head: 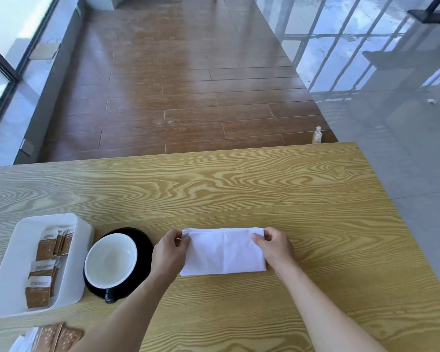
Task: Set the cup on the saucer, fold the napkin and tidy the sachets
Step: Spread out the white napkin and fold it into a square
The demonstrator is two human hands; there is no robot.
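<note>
A white napkin (224,252) lies folded into a rectangle on the wooden table (239,189). My left hand (167,252) pinches its far left corner and my right hand (274,246) pinches its far right corner. To the left, a black cup with a white inside (111,261) stands on a black saucer (144,242), its handle towards me. Brown sachets (46,265) lie in a white tray (18,250) at the far left. More brown sachets (59,336) lie loose at the table's near left edge.
A small clear bottle (317,135) stands on the floor just beyond the table's far right edge. Wooden floor and glossy tiles lie past the table. The table's right edge runs close to my right arm.
</note>
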